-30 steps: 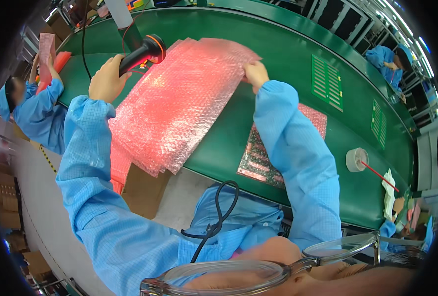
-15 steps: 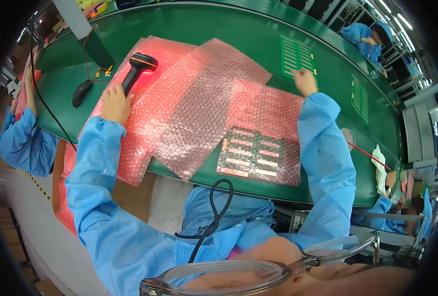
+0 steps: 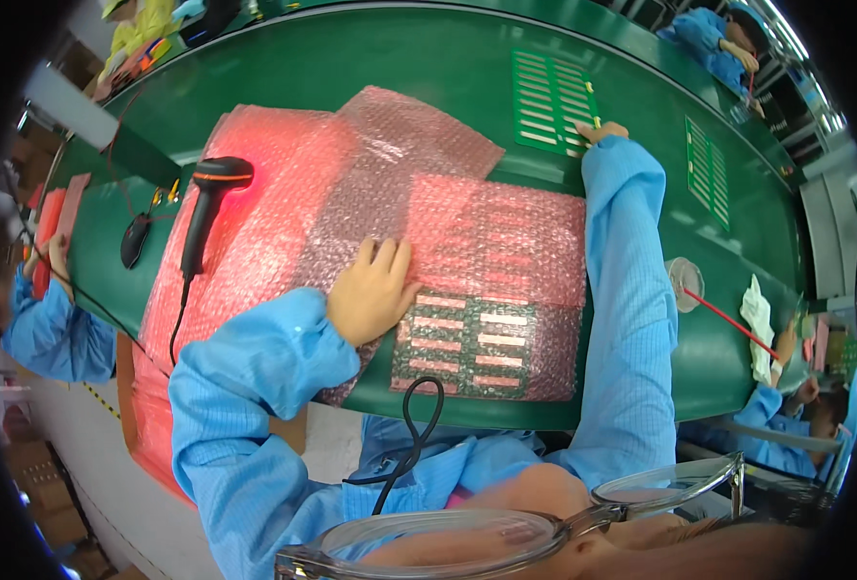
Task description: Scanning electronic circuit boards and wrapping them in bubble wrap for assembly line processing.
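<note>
My left hand [image 3: 371,293] lies with fingers spread on the bubble wrap, at the left edge of a bubble-wrap bag [image 3: 491,246]. Through the bag, dark circuit boards with rows of pale strips show. My right hand [image 3: 602,133] reaches far out, its fingers closed at the lower right edge of a green circuit board panel [image 3: 550,100] with rows of pale slots; its fingertips are partly hidden. A black and orange barcode scanner [image 3: 208,215] lies untouched on the pink bubble wrap [image 3: 274,184] to the left, its red light on.
Another green panel [image 3: 707,172] lies farther right on the green table [image 3: 380,48]. A round clear dish [image 3: 685,282] with a red stick and a white cloth [image 3: 758,329] are beyond my right arm. A black mouse [image 3: 136,241] sits at left. Other people work around the table.
My left hand has let go of the barcode scanner and moved right to the bubble-wrap bag. My right hand has come onto the edge of the green panel. The view has shifted.
</note>
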Demonstrator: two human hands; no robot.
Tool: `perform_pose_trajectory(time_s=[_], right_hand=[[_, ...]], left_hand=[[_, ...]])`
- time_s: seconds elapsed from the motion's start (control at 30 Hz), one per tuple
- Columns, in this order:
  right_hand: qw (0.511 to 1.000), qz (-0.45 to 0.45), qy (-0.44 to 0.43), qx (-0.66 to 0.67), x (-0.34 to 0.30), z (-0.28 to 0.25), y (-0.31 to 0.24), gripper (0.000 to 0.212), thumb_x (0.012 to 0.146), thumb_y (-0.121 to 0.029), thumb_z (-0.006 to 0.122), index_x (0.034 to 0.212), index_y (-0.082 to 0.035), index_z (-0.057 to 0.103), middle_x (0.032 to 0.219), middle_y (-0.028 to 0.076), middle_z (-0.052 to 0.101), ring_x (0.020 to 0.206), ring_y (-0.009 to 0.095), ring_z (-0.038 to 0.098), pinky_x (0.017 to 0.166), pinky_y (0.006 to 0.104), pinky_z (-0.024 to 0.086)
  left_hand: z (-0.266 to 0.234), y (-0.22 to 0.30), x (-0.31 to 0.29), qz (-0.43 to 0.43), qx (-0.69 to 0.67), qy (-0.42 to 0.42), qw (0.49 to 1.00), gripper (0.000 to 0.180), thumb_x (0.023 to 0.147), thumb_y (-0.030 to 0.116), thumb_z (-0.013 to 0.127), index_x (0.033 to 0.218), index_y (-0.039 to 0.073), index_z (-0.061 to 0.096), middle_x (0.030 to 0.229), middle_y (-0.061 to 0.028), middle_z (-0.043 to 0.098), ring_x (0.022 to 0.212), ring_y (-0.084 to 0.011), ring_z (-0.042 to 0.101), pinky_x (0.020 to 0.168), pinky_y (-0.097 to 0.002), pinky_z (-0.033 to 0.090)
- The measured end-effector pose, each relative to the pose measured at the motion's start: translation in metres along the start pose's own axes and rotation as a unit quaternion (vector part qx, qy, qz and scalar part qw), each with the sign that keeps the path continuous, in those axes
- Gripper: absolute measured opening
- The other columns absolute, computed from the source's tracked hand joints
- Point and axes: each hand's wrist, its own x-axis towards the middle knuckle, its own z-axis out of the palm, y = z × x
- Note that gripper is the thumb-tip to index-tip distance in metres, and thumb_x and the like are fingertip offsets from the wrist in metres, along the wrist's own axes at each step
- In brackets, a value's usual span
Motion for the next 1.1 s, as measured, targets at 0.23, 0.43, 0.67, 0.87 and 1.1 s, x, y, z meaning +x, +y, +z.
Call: perform_pose_trajectory(time_s=[0.23,0.43,0.67,0.87,1.1], right_hand=[[0.99,-0.083,-0.087,0.071,0.013,0.004,-0.037,0.036,0.075,-0.031,0.069,0.093,0.001,0.066,0.088,0.014,0.065,0.077,0.022,0.06,0.066,0.0351,0.045],[0.871,-0.157,-0.026,0.465,-0.007,-0.015,-0.046,0.029,0.074,-0.023,0.068,0.087,0.003,0.065,0.08,0.01,0.063,0.072,0.017,0.055,0.063,0.0327,0.043],[0.642,-0.217,-0.046,0.734,-0.156,-0.119,-0.042,0.02,0.079,-0.008,0.063,0.096,-0.002,0.055,0.084,0.006,0.059,0.075,0.018,0.059,0.066,0.033,0.049],[0.65,-0.162,-0.081,0.738,-0.239,-0.144,0.012,0.021,0.085,-0.013,0.057,0.105,-0.006,0.055,0.087,0.004,0.061,0.079,0.016,0.061,0.067,0.0273,0.05],[0.727,-0.165,-0.166,0.646,-0.337,-0.123,0.094,0.043,0.08,-0.005,0.056,0.121,0.003,0.044,0.11,0.012,0.057,0.097,0.018,0.056,0.085,0.0283,0.044]], left_hand=[[-0.021,-0.026,-0.001,-0.084,-0.133,-0.044,0.987,0.019,0.08,0.012,0.059,0.09,-0.004,0.058,0.079,-0.0195,0.058,0.073,-0.0357,0.056,0.069,-0.0376,0.047],[-0.078,-0.033,0.031,-0.209,-0.366,0.002,0.907,0.019,0.08,0.017,0.067,0.077,0.001,0.058,0.065,-0.0061,0.06,0.063,-0.0115,0.057,0.059,-0.0264,0.045],[-0.061,0.021,0.029,-0.169,-0.543,0.012,0.822,0.026,0.085,0.024,0.062,0.07,0.004,0.053,0.062,0.0019,0.05,0.063,-0.0042,0.049,0.056,-0.0221,0.041],[0.018,0.035,0.044,-0.21,-0.525,-0.094,0.819,0.032,0.089,0.027,0.055,0.073,-0.001,0.053,0.062,-0.003,0.052,0.06,-0.0096,0.05,0.054,-0.0306,0.041],[0.019,0.031,0.059,-0.208,-0.413,0.028,0.886,0.025,0.083,0.021,0.06,0.091,-0.001,0.053,0.07,-0.0137,0.061,0.066,-0.0207,0.06,0.056,-0.0353,0.045]])
